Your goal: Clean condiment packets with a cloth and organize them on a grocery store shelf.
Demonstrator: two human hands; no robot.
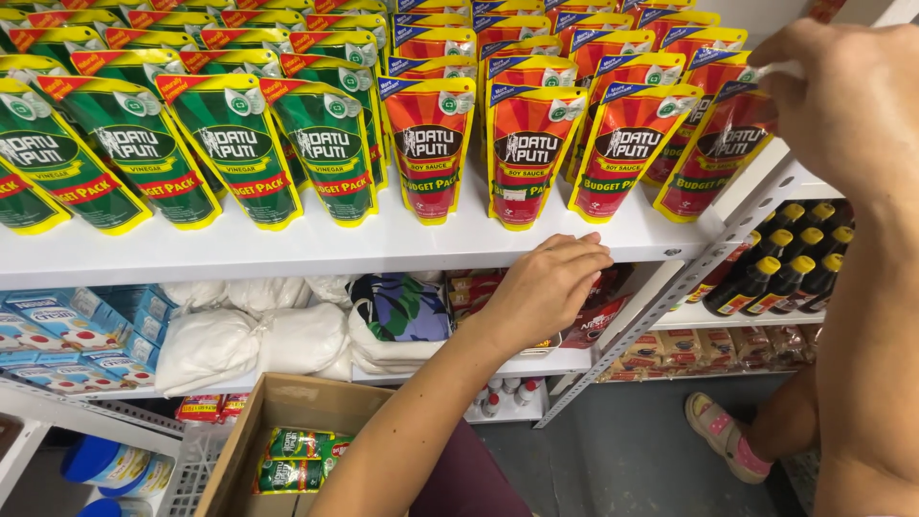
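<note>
Resting on the front edge of the white shelf [316, 251], left hand [546, 287], fingers curled loosely over the lip, closed on nothing, just below the middle red-and-yellow sauce pouches [525, 153]. Raised at the right end of that shelf, right hand [847, 105], fingertips pinched onto the top corner of the outermost red pouch [713, 144], the rest of the hand half closed above it. Standing in leaning rows on the shelf, red pouches along its right half and green vinegar pouches [230, 144] along its left half, each row overlapping the one behind. Stacked under the shelf, one level down: blue-and-white boxes [57, 330] toward the left, white tied bags [249, 345] beside them, a folded patterned cloth [402, 306] near the middle. Lined up to the right of the shelf's end, on a lower rack, dark bottles with yellow caps [780, 268]. Sitting on the floor below the shelf, an open cardboard box [287, 402] with a few green pouches [297, 460] inside. Showing at lower right, past the shelf's slanted support, a foot in a pink sandal [723, 436].
</note>
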